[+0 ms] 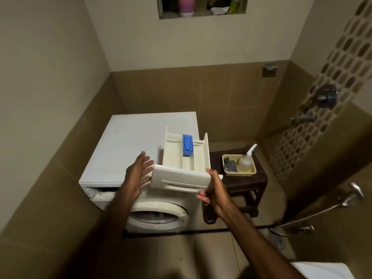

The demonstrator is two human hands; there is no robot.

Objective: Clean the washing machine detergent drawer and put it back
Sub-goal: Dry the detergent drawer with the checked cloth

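Detergent drawer [186, 158] gripped by right hand [213, 190] alone, left hand [138, 170] spread beside it; may tip and drop.

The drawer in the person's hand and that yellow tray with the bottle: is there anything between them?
Nothing. In the head view, only the dark stool's bare top shows between the detergent drawer, gripped by the right hand, and the yellow tray.
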